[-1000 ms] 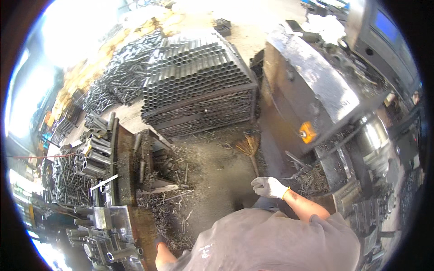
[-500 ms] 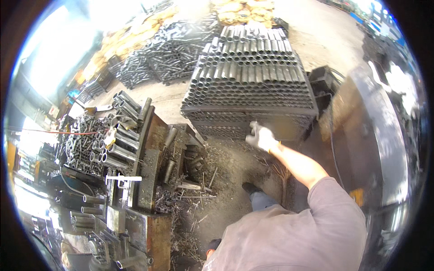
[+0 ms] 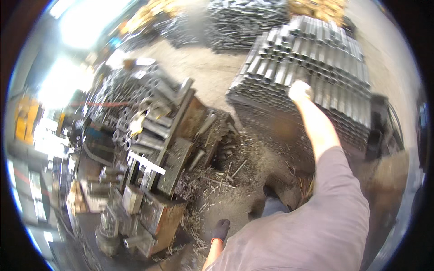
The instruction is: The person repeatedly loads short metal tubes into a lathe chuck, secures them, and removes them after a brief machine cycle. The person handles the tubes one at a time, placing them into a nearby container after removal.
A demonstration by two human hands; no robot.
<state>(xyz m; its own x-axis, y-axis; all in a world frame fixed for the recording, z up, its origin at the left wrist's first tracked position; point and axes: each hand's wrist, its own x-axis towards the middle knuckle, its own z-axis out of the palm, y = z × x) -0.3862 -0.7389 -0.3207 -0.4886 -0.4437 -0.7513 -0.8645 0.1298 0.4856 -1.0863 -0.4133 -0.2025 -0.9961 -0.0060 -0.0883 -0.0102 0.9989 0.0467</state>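
Note:
My right hand (image 3: 300, 91), in a pale glove, reaches out to the front of a tall stack of metal pipes (image 3: 332, 90). It overlaps the pipe ends in the upper rows; blur hides its fingers and whether it grips a pipe. Low in front of me is my left hand (image 3: 221, 229), in a dark glove with an orange cuff. It hangs above the floor beside the machine, away from the pipes. Its fingers are too dark and smeared to read.
On the left stands a bench machine (image 3: 156, 226) with a white cross-shaped handle (image 3: 147, 162). More pipes (image 3: 156, 128) lie on a rack behind it. Metal shavings (image 3: 212, 189) litter the floor. Heaps of metal pieces (image 3: 246, 25) lie at the back. A dark bin (image 3: 382, 122) stands right of the stack.
My view has turned left, so the stack sits further right. My right hand has risen from in front of the stack to its upper pipe ends. My left hand shows more fully.

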